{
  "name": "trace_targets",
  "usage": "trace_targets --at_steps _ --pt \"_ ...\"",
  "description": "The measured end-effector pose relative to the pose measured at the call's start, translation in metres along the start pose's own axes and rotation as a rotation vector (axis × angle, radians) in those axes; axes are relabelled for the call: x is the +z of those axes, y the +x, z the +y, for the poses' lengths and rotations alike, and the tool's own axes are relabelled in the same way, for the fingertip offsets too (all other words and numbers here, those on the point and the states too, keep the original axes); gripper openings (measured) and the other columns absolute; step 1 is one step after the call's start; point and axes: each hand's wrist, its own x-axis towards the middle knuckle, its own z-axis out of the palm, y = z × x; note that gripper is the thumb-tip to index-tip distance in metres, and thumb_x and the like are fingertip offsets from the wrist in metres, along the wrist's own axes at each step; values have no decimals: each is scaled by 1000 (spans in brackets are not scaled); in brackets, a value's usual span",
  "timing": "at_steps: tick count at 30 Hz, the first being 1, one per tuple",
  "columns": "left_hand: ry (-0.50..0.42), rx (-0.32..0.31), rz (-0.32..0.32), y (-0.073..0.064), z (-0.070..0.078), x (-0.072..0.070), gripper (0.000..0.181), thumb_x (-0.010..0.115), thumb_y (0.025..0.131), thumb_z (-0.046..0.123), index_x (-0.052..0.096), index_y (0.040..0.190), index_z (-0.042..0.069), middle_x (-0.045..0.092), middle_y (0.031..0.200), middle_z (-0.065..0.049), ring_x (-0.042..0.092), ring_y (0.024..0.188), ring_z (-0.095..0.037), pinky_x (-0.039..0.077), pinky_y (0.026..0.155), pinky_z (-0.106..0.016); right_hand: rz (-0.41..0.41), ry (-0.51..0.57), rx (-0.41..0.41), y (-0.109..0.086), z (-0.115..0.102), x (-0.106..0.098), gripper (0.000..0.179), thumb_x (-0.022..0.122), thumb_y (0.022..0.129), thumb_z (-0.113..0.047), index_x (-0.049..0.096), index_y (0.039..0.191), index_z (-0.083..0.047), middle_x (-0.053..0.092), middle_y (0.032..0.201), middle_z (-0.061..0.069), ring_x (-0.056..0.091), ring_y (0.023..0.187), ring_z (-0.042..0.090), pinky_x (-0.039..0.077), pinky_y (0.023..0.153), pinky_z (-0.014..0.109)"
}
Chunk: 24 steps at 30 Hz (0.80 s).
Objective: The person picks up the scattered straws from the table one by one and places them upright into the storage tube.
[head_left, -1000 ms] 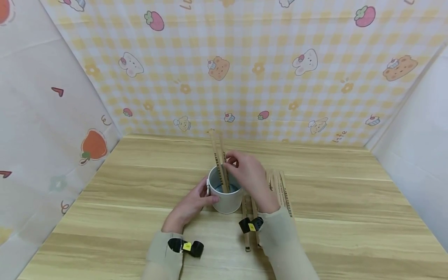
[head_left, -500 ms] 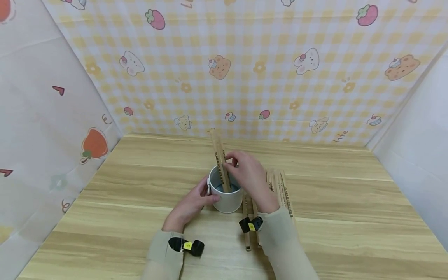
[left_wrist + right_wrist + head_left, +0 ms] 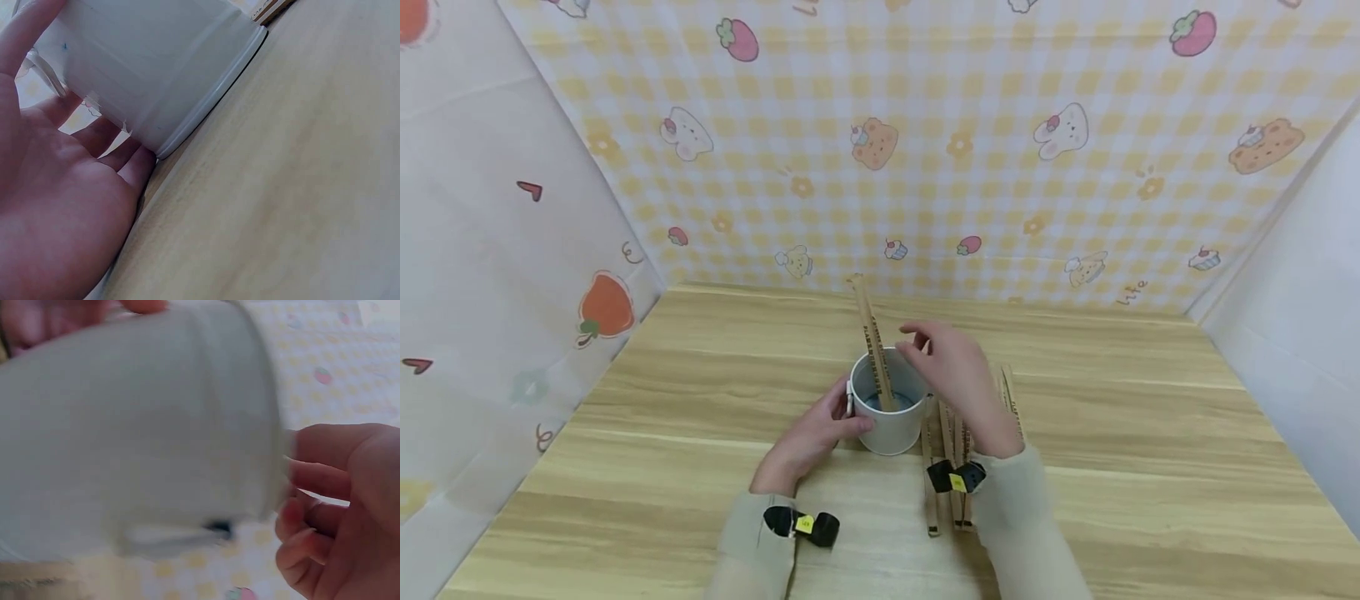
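A small white pail (image 3: 891, 433) stands upright on the wooden table, with a wire-handle lug on its side. My left hand (image 3: 808, 437) holds it from the left, thumb on the front wall and fingers round the side, as the left wrist view shows on the pail's wall (image 3: 144, 69). Two slim brown paper-wrapped straws (image 3: 874, 350) with black print lean in the pail toward the back left. Over the right rim hovers my right hand (image 3: 951, 367), fingers loosely bent and holding nothing. In the right wrist view its fingers (image 3: 312, 481) show just beyond the rim.
Several more wrapped straws (image 3: 932, 500) lie on the table right of the pail, partly under my right forearm. Further right, others (image 3: 1011, 396) stick out behind the wrist. A yellow checked cloth (image 3: 820, 150) hangs behind the table.
The straw at my right fingers has come to rest against the other in the pail. My right hand has let go of it and moved slightly right; the left hand stays.
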Motion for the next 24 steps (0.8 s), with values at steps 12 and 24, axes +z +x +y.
trace_targets --at_steps 12,24 --pt "14 -31 28 0 2 1 76 66 79 11 24 140 27 20 145 1 16 131 -13 15 106 -33 -8 -3 13 -19 10 -42 39 54 88 -35 55 119 -12 60 92 0 54 77 15 45 57 29" --pt "13 -23 36 -1 -2 0 77 69 77 17 26 139 30 21 145 2 16 131 -13 15 106 -35 -7 -34 158 -39 62 -67 43 49 90 -38 50 124 -11 59 99 7 56 84 23 46 60 35"
